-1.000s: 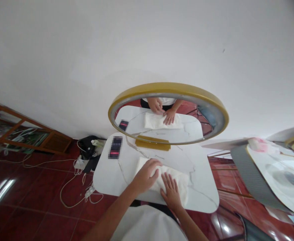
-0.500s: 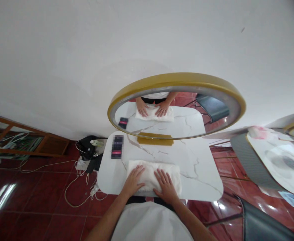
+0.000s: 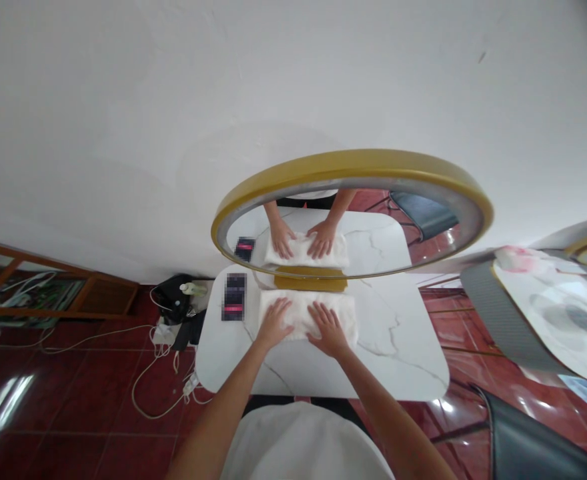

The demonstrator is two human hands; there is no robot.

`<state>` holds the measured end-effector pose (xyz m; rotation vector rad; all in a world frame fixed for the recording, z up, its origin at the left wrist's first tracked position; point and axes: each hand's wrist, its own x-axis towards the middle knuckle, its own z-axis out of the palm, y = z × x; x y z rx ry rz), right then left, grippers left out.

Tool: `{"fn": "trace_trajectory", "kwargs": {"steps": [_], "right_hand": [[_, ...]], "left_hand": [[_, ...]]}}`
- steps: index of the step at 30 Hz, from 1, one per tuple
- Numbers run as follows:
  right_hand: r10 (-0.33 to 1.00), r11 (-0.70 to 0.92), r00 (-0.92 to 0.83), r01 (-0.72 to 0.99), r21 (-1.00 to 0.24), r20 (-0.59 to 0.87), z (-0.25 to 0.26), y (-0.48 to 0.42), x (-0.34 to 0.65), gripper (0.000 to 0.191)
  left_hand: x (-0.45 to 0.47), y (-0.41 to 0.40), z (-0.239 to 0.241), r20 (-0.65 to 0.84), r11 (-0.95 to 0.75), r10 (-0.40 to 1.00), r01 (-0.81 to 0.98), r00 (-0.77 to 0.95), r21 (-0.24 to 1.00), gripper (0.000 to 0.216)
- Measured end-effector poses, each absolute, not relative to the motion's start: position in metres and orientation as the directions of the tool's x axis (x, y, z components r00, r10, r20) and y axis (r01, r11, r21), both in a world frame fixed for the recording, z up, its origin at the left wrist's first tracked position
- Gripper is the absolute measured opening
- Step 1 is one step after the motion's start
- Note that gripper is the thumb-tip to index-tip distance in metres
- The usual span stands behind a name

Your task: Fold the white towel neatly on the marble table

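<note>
A folded white towel (image 3: 301, 313) lies flat on the white marble-patterned table (image 3: 393, 360), close to the gold mirror base (image 3: 311, 280). My left hand (image 3: 274, 323) rests palm down on the towel's left part, fingers spread. On its right part my right hand (image 3: 329, 328) lies the same way, open, with the thumb pointing inward. Neither hand is wrapped round the cloth. Both hands and the towel also show in the round gold-framed mirror (image 3: 353, 163) behind.
A blurred-out dark item with a pink stripe (image 3: 234, 297) lies at the table's left. Cables (image 3: 143, 380), a black bag (image 3: 173, 297) and a bottle (image 3: 193, 289) are on the left. To the right stand a dark chair (image 3: 528, 433) and a second table (image 3: 538, 327).
Both hands and the towel have moved forward across the table, away from my body and up to the mirror base. My arms are stretched further out.
</note>
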<state>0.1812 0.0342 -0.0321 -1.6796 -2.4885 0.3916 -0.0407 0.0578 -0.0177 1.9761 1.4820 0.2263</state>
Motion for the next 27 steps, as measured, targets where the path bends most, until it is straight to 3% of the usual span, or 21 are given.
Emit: {"fn": "trace_trajectory", "kwargs": {"steps": [5, 14, 21, 27], "right_hand": [[0.914, 0.363, -0.399, 0.881, -0.304, -0.067, -0.027, -0.002, 0.186, 0.079], [0.806, 0.390, -0.543, 0.787, -0.478, -0.236, -0.021, -0.078, 0.232, 0.063], [0.861, 0.395, -0.485, 0.826, -0.401, -0.151, -0.031, -0.043, 0.229, 0.064], [0.937, 0.294, -0.337, 0.901, -0.318, -0.089, -0.034, 0.013, 0.214, 0.067]], "left_hand": [[-0.038, 0.023, -0.018, -0.273, -0.127, 0.899, 0.799, 0.344, 0.587, 0.074], [-0.057, -0.049, -0.008, -0.378, -0.188, 0.736, 0.706, 0.562, 0.683, 0.090], [-0.050, -0.018, -0.013, -0.337, -0.219, 0.757, 0.703, 0.560, 0.677, 0.082], [-0.035, 0.044, -0.016, -0.291, -0.222, 0.808, 0.723, 0.512, 0.655, 0.079]]}}
